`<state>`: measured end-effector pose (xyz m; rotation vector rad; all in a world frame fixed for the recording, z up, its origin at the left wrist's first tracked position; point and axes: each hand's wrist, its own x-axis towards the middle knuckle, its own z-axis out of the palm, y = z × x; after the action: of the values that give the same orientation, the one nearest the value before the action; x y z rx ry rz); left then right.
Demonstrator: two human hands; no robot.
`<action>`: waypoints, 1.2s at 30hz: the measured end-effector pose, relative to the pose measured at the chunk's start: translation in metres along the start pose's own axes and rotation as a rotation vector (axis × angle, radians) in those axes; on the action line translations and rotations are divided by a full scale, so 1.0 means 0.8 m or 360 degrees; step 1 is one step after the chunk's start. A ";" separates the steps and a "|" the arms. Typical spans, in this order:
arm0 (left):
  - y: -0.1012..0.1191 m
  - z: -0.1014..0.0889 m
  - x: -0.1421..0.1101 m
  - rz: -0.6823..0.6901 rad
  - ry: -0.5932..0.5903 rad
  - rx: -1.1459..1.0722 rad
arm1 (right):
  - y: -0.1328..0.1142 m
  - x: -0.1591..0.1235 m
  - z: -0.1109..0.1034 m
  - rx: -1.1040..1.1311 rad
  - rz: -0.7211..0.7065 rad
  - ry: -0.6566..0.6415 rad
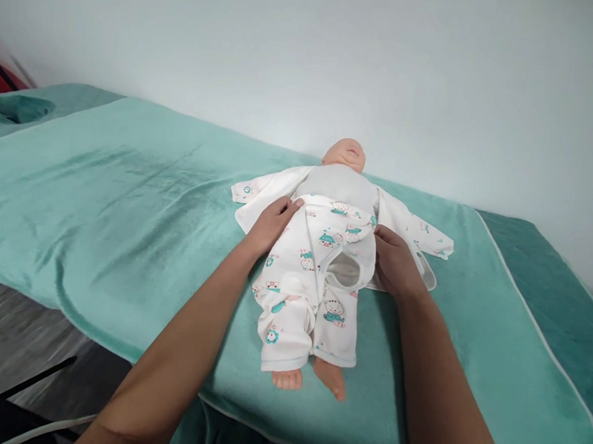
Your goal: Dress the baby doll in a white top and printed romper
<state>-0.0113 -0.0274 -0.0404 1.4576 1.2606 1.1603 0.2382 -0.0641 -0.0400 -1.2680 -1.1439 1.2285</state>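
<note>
A baby doll [344, 153] lies on its back, head toward the wall and bare feet toward me. It wears printed white baby pants [294, 275] with an opening at the crotch. A matching white jacket [410, 222] is on its arms and spread apart over the chest. My left hand [276, 224] pinches the waistband at the left side of the pants, thumb on top. At the other side of the waist, my right hand [394, 257] has its fingers closed at the pants' edge; its fingertips are partly hidden by the cloth.
A green plush blanket [129, 193] with some wrinkles covers the bed, which stands against a white wall [305, 63]. Darker green cloth [537, 274] shows at the right. At the lower left are a grey floor [12, 326] and a pale cable [52, 426].
</note>
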 end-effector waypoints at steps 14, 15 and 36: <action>-0.011 -0.009 -0.006 -0.0317 -0.0238 -0.0592 | 0.003 0.005 0.017 -0.0066 0.0083 0.0232; -0.011 -0.008 -0.006 -0.0339 -0.0250 -0.0633 | 0.003 0.006 0.017 -0.0085 0.0047 0.0194; -0.011 0.013 0.004 -0.0221 0.0171 -0.0659 | -0.002 0.015 0.032 0.0340 -0.0115 0.0000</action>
<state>-0.0028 -0.0235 -0.0504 0.9999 1.0920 1.3249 0.2131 -0.0511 -0.0389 -1.0579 -1.0200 1.2604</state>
